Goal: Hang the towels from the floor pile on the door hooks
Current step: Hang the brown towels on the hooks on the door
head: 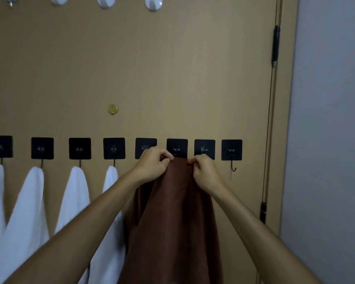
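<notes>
A brown towel hangs down in front of the tan door, its top edge just below a black square hook pad. My left hand pinches the top edge on the left side, and my right hand pinches it on the right. The hook under that pad is hidden by the towel. Several white towels hang from the hooks further left. At the far right of the row a black hook hangs bare under its pad.
A gold peephole sits above the row of pads. White round hooks line the top of the door. The door's hinge edge and a grey wall stand to the right.
</notes>
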`<state>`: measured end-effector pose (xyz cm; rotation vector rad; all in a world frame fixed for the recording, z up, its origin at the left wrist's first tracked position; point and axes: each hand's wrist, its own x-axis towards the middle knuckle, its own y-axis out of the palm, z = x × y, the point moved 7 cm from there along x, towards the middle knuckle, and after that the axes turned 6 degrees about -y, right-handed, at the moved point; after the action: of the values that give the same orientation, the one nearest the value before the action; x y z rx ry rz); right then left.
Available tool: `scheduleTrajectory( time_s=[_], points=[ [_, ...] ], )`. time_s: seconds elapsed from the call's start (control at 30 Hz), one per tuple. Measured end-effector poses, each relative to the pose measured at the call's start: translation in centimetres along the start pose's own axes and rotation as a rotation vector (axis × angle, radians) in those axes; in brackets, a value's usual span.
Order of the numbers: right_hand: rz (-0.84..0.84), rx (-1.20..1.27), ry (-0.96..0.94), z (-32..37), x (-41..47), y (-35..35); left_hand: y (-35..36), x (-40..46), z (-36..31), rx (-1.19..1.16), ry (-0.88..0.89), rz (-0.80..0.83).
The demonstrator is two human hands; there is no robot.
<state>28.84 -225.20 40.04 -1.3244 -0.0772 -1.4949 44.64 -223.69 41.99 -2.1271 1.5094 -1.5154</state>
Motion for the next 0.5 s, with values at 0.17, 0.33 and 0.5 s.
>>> scheduleTrajectory(
  time_s=[0.17,0.33,0.5],
  points=[
    [0.063,-0.148,0.008,-0.5,1.7,3.0,3.8,1.3,2.3,0.021,-0.148,-0.095],
    [0.063,-0.108,0.01,-2.1,-2.4,6.4,9.3,-3.5,5.7,0.007,-0.093,0.059],
    [-0.032,-0.108,-0.057,-2.0,-5.8,7.6,8.9,-6.3,5.5,0.005,-0.027,-0.192]
  ],
)
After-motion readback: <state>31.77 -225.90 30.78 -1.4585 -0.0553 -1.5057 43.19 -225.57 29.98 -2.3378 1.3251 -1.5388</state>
